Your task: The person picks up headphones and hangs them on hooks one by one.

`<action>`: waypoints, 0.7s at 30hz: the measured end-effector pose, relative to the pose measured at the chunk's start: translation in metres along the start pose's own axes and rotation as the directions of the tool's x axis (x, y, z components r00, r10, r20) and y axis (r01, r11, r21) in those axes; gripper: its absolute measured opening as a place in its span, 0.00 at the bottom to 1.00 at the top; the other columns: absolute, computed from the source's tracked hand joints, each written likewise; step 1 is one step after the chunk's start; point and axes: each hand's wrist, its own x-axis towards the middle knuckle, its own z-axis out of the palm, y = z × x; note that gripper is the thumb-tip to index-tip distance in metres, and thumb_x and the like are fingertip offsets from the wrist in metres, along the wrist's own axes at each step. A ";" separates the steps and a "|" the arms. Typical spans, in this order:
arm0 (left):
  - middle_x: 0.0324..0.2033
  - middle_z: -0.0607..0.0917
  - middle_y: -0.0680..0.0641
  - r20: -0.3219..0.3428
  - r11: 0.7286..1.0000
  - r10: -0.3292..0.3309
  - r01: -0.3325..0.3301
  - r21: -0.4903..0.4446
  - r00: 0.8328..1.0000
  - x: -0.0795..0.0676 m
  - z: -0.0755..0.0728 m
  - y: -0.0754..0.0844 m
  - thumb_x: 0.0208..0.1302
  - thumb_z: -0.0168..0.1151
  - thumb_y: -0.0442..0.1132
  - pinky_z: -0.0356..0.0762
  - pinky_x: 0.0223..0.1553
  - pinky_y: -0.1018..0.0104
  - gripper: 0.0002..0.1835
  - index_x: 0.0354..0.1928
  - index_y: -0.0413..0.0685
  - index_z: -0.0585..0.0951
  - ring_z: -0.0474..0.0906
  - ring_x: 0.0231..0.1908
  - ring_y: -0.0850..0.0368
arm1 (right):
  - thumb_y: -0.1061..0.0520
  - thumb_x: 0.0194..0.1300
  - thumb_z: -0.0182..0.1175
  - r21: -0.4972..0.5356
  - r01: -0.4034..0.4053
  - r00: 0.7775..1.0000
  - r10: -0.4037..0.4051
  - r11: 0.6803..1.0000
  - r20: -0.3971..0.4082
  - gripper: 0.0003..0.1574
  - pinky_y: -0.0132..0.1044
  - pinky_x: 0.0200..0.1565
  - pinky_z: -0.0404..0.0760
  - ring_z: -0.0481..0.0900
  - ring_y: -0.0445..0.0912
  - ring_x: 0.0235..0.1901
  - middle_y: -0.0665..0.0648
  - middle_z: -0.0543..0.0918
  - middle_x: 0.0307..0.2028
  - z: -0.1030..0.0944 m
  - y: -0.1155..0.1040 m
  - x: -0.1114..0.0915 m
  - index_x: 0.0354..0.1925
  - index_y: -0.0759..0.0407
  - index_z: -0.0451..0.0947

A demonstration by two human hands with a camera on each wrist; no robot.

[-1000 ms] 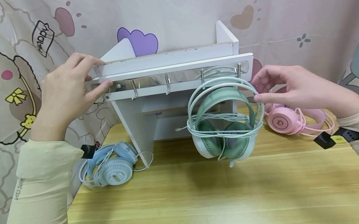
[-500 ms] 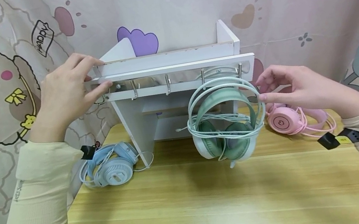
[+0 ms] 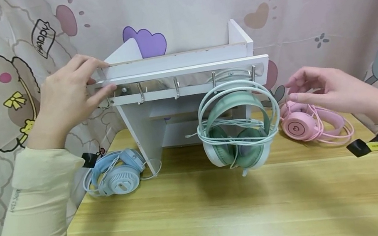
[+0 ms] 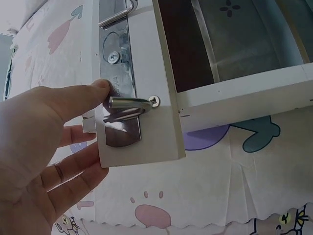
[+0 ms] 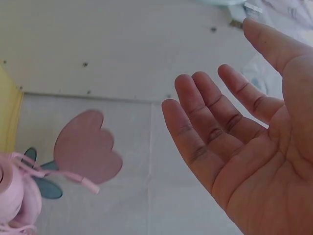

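Note:
My left hand point(image 3: 66, 101) pinches the left end of a white hook rail point(image 3: 158, 94), thumb on the front near a metal hook point(image 4: 129, 104) and fingers behind. The rail runs along the front of a small white shelf unit point(image 3: 175, 60). Mint-green headphones point(image 3: 249, 149) with white ear cups hang from the rail's right part, their coiled cable wrapped around them. Apart from them, on the right, my right hand point(image 3: 335, 88) is held in the air with loosely bent fingers and nothing in it. Pink headphones point(image 3: 298, 126) lie on the table just below and behind that hand.
Blue headphones point(image 3: 122, 180) lie on the wooden table point(image 3: 207, 224) left of the shelf unit, with a cable loop by its side panel. Several metal hooks line the rail. A patterned curtain point(image 3: 191, 3) hangs behind everything.
My right hand has drawn away to the right from the mint-green headphones, which stay hanging. The left hand keeps its grip on the hook rail.

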 end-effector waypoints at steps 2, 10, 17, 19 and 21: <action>0.54 0.81 0.45 0.005 1.000 0.012 -0.012 0.004 1.000 0.000 -0.001 -0.002 0.65 0.67 0.52 0.73 0.29 0.46 0.23 0.59 0.55 0.78 0.86 0.38 0.45 | 0.53 0.69 0.65 0.003 -0.012 1.000 0.012 1.000 -0.001 0.17 0.20 0.41 0.75 0.83 0.35 0.40 0.47 0.83 0.43 -0.002 0.010 -0.001 0.55 0.44 0.77; 0.53 0.82 0.45 -0.007 0.996 0.084 -0.084 0.010 0.996 0.001 -0.007 -0.010 0.63 0.71 0.46 0.67 0.21 0.55 0.24 0.60 0.54 0.78 0.87 0.37 0.45 | 0.52 0.71 0.61 0.012 -0.131 0.991 0.131 0.991 -0.003 0.18 0.22 0.38 0.77 0.80 0.27 0.42 0.40 0.83 0.43 -0.015 0.055 -0.010 0.57 0.49 0.74; 0.54 0.82 0.45 0.004 0.993 0.116 -0.116 0.000 0.993 0.003 -0.006 -0.015 0.62 0.71 0.42 0.63 0.19 0.61 0.25 0.61 0.56 0.78 0.87 0.37 0.46 | 0.48 0.73 0.59 -0.021 -0.235 0.972 0.235 0.972 0.023 0.23 0.30 0.33 0.80 0.81 0.31 0.35 0.35 0.81 0.39 -0.023 0.089 -0.016 0.60 0.55 0.70; 0.55 0.81 0.45 0.012 0.993 0.116 -0.116 -0.007 0.993 0.003 -0.006 -0.015 0.62 0.71 0.42 0.63 0.20 0.61 0.25 0.61 0.55 0.78 0.87 0.37 0.46 | 0.45 0.74 0.57 -0.037 -0.274 0.960 0.276 0.961 0.047 0.27 0.29 0.35 0.81 0.79 0.29 0.34 0.41 0.81 0.42 -0.023 0.103 -0.018 0.61 0.59 0.68; 0.55 0.81 0.46 0.017 0.993 0.115 -0.114 -0.019 0.993 0.003 -0.006 -0.016 0.62 0.71 0.42 0.65 0.20 0.59 0.24 0.61 0.56 0.78 0.87 0.37 0.46 | 0.42 0.74 0.55 -0.054 -0.326 0.940 0.330 0.944 0.085 0.33 0.30 0.36 0.83 0.76 0.25 0.34 0.52 0.82 0.48 -0.023 0.122 -0.022 0.63 0.64 0.65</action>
